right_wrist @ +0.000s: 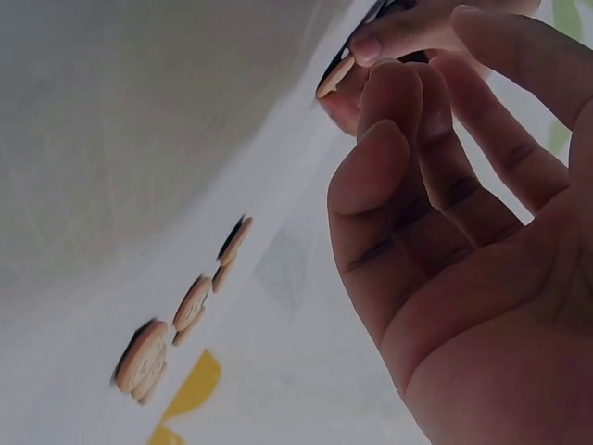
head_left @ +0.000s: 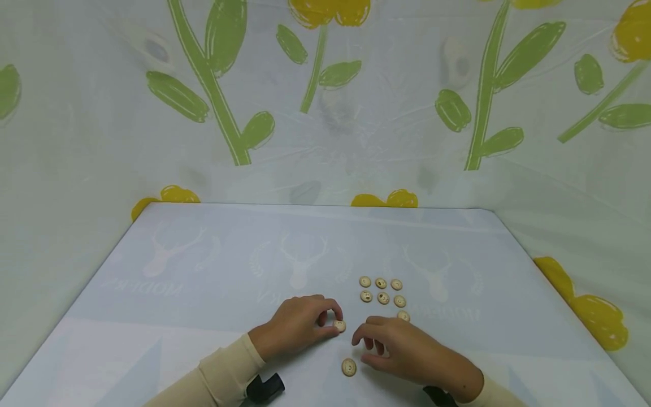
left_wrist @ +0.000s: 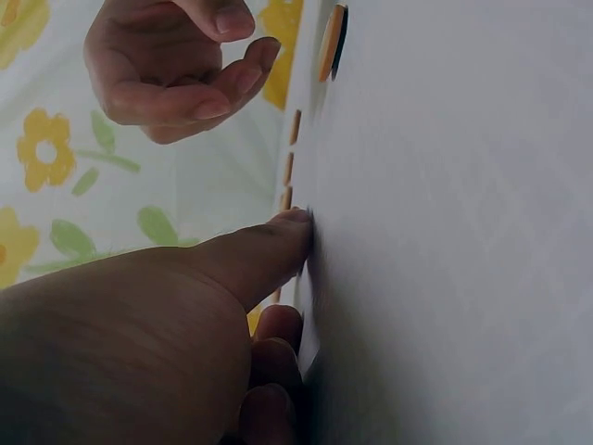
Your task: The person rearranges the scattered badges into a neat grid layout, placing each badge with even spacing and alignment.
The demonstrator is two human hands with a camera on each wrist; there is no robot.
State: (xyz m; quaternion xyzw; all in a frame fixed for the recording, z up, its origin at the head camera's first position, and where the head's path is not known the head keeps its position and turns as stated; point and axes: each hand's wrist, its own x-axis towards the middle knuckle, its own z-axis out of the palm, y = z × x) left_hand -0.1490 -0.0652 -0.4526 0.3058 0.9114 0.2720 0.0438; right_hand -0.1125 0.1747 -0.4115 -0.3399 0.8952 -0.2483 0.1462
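My left hand (head_left: 300,322) rests low over the table, thumb and index finger at the edges of a round wooden button (head_left: 339,326), pinching it. In the right wrist view the same button (right_wrist: 335,76) shows beside the left thumb; the left wrist view mostly hides it behind the thumb (left_wrist: 269,246). To its right hovers my right hand (head_left: 404,350), fingers loosely bent, holding nothing. A single button (head_left: 348,367) lies nearer the front, between the two hands; it appears edge-on in the left wrist view (left_wrist: 331,42).
Beyond the right hand, several wooden buttons (head_left: 383,298) lie in rows on the pale table (head_left: 213,237). One button (head_left: 403,316) is partly covered by the right hand. A flower-print curtain (head_left: 376,141) hangs behind the table.
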